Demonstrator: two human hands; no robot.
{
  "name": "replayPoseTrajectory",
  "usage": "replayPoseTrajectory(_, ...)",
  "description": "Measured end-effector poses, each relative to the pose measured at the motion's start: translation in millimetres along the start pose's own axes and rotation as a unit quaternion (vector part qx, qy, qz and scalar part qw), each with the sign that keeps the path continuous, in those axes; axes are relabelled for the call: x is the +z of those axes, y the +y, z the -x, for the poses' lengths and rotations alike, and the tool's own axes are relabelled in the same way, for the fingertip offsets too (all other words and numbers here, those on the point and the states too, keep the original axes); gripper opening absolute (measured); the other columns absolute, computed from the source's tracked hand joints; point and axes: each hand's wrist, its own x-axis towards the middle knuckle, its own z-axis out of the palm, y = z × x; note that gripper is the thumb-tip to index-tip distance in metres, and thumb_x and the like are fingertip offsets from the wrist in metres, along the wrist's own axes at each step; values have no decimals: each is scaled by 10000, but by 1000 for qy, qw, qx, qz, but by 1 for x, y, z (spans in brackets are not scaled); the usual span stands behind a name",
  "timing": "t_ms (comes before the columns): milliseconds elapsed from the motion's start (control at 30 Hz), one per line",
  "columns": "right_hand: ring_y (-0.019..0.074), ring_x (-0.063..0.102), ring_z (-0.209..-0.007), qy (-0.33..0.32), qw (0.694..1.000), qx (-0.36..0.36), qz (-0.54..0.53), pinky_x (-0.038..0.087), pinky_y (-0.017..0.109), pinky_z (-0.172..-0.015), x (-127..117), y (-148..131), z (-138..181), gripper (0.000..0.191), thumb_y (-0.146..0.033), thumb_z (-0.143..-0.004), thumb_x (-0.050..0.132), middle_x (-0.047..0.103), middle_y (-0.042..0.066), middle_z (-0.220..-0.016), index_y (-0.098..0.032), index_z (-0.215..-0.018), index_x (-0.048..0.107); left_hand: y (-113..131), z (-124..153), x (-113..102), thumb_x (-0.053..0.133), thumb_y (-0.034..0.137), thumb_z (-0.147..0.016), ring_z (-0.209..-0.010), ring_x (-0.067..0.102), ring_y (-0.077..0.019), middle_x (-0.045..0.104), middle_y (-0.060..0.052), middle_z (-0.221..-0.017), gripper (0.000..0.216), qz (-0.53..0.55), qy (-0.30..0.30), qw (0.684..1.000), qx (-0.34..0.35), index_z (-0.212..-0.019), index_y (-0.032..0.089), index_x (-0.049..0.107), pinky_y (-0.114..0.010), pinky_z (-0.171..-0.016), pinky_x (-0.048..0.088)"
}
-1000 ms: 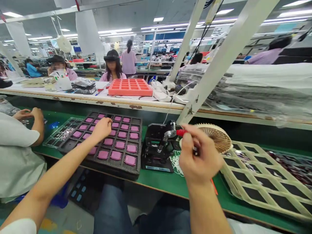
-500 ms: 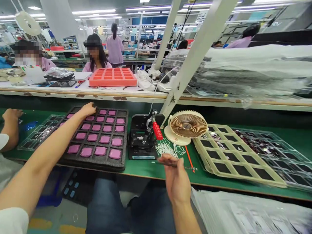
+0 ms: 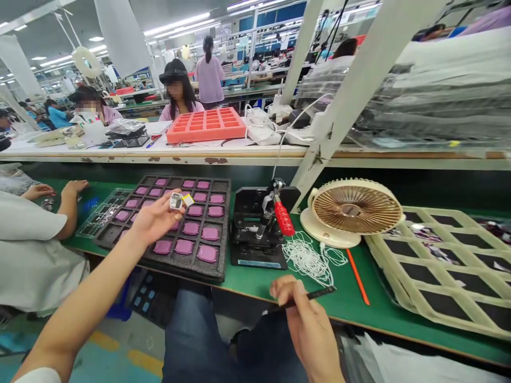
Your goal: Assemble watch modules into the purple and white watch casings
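My left hand (image 3: 154, 221) is raised over the black foam tray (image 3: 224, 223), its fingers closed on a small white electronic housing (image 3: 176, 201). A small silver-and-yellow piece (image 3: 187, 200), like a battery, sticks out beside the housing. Purple rounded-square pieces (image 3: 207, 254) sit in many of the tray's cells. Close to the table's front edge, my right hand (image 3: 309, 324) grips slim dark tweezers (image 3: 321, 292) between thumb and fingers. Their far tip is hard to make out against the dark trousers.
A black clamp fixture (image 3: 259, 260) with a red handle (image 3: 283, 218) stands mid-table. Right of it are white cord (image 3: 305, 258), a fan (image 3: 355, 207), an orange stick (image 3: 358, 276) and a cream tray (image 3: 399, 290). A co-worker's hands (image 3: 74, 187) are at the left.
My left hand has come back from the tray's far side and now shows the white housing. My right hand has moved lower, still holding the tweezers. The view has shifted left.
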Motion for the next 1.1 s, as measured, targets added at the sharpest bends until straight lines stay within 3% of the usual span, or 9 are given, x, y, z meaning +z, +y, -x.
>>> replayPoseTrajectory(67,208,620,-842,-29,996,-48,74,533,330,-763,16,-13,0,444,-520,-1083,510,625,68,-876,-217,-828,710,-17,34,23,750,213,-871,-907,674,-237,714,-124,-1121,417,70,-33,997,-26,-1286,203,712,-340,-728,538)
replayPoseTrajectory(200,155,563,-653,-83,979,-103,154,473,252,-547,50,-31,0,318,-440,-1049,612,592,17,-806,-250,-1274,732,-62,94,65,830,323,-854,-898,701,-262,739,-89,-1013,446,139,-76,986,-47,-1288,292,729,-366,-721,544)
replayPoseTrajectory(300,128,554,-620,-59,973,-162,154,451,225,-500,64,-34,1,257,-322,-991,719,606,8,-804,-257,-1234,773,-92,117,82,849,345,-851,-920,721,-260,763,-84,-1070,452,150,-84,984,-35,-1288,321,736,-383,-760,572)
replayPoseTrajectory(433,121,574,-607,-5,959,-227,171,487,239,-532,60,-28,9,203,-181,-966,741,639,2,-767,-257,-1141,811,-119,124,88,889,263,-814,-967,742,-235,778,-75,-1203,432,139,-60,988,-23,-1228,318,778,-373,-844,609)
replayPoseTrajectory(600,116,623,-630,-30,915,-303,265,504,232,-555,50,-16,20,319,-117,-948,746,662,13,-799,-277,-1220,792,-136,128,88,888,195,-813,-1165,739,-272,771,-95,-1306,431,103,-25,994,-18,-1221,297,795,-425,-1050,577)
replayPoseTrajectory(700,105,604,-612,-44,906,-310,285,493,220,-551,48,-10,24,376,-132,-968,725,623,0,-783,-302,-1301,765,-138,132,91,877,216,-830,-1181,746,-318,764,-108,-1326,436,108,-26,993,-26,-1247,305,785,-495,-1052,585)
replayPoseTrajectory(867,115,608,-635,-84,917,-294,258,508,224,-570,44,-6,23,444,-166,-990,696,610,2,-807,-346,-1396,713,-141,136,95,877,263,-838,-1138,766,-319,774,-119,-1303,421,118,-28,992,-26,-1246,310,786,-493,-1024,602)
replayPoseTrajectory(1033,107,598,-620,-57,954,-241,171,520,221,-564,45,-6,21,320,-216,-919,813,612,-8,-815,-325,-1219,801,-145,138,96,898,291,-816,-1142,757,-273,804,-131,-1226,402,110,-16,994,-17,-1207,280,806,-385,-997,605)
replayPoseTrajectory(1100,115,603,-639,-63,955,-239,163,524,231,-575,44,-7,21,294,-212,-913,819,599,-5,-817,-315,-1188,809,-146,138,97,908,297,-801,-1127,762,-271,808,-132,-1212,407,120,-21,992,-22,-1196,282,812,-379,-985,609)
